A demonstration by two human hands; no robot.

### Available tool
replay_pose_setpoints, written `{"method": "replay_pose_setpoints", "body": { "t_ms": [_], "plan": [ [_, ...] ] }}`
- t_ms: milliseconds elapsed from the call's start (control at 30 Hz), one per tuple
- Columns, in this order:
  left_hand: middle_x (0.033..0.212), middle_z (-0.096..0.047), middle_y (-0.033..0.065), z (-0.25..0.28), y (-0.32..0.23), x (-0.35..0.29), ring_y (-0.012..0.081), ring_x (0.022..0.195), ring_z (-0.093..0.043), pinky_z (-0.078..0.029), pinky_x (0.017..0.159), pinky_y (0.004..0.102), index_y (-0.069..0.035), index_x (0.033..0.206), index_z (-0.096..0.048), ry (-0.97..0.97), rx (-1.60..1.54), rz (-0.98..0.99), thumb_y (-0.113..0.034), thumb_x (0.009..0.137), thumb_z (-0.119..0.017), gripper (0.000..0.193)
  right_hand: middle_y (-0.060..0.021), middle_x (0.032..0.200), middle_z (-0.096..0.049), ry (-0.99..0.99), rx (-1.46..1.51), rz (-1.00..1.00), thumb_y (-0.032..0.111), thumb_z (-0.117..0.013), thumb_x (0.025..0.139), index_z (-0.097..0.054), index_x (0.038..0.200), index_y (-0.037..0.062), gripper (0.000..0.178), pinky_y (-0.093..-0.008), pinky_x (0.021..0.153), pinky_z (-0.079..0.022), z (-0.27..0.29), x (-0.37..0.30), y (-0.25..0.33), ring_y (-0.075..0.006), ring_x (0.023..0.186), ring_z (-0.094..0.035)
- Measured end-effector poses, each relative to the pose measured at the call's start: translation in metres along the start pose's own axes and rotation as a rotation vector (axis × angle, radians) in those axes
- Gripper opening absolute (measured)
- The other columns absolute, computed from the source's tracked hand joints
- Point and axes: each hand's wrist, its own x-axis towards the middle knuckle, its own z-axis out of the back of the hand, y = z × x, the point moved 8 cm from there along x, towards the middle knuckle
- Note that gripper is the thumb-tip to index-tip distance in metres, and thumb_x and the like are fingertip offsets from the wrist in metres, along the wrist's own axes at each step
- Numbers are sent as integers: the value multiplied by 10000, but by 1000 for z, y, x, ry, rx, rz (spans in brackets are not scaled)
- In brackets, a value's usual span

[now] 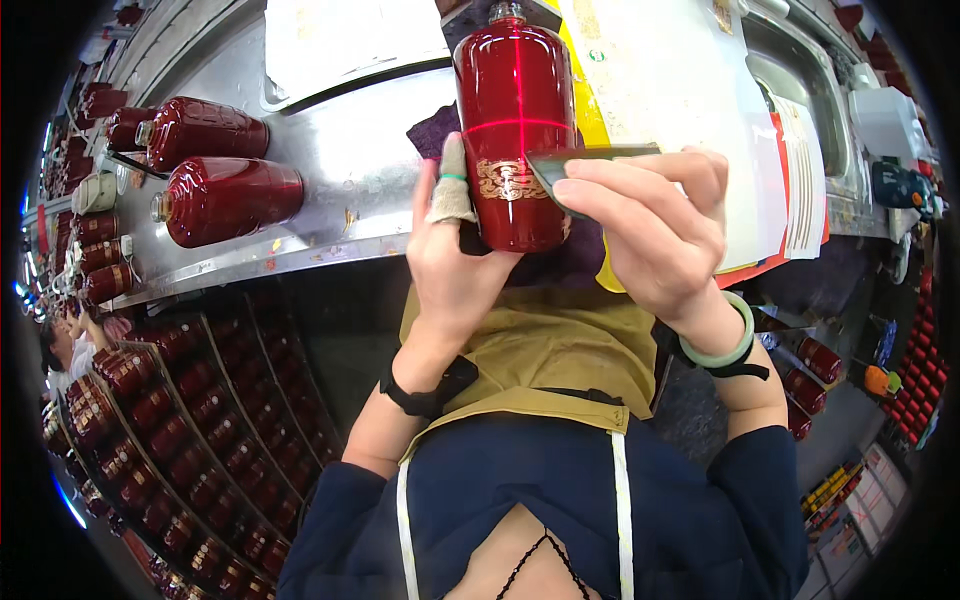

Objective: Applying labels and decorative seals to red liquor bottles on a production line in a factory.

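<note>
One left hand [455, 265] grips red bottle [510, 95], right hand [662, 222] pinches scraper [548, 170], likely smoothing gold motif [497, 181]; even strokes needed next.

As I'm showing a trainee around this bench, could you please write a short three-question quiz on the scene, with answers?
1. Multiple choice: what does the right hand hold?
A) a paintbrush
B) a flat dark tool
C) a spoon

2. True or false: the gold pattern beside that tool is nearer the neck of the red bottle than its base.

3. Fill in: the green bangle is worn on the ____ wrist.

Key:
1. B
2. False; it is nearer the base.
3. right
</note>
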Motion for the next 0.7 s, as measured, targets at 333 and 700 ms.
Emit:
{"method": "replay_pose_setpoints", "body": {
  "t_ms": [333, 700],
  "plan": [
    [1358, -662, 255, 8, -21, 2, 374, 1187, -690, -411, 1165, 523, 80, 1315, -641, -50, 25, -168, -74, 665, -905, 718, 28, 985, -743, 122, 134, 166, 166, -745, 688, -779, 996, 123, 313, -319, 747, -475, -9, -9, 22, -159, 818, -605],
    [1448, -615, 173, 11, -14, -4, 310, 1254, -624, -464, 1095, 402, 53, 1526, -427, -88, -48, -122, -72, 673, -948, 1007, 77, 965, -685, -11, -185, 182, 219, -719, 692, -762, 982, 176, 296, -337, 839, -415, -13, 37, -8, -161, 834, -574]
  ]
}}
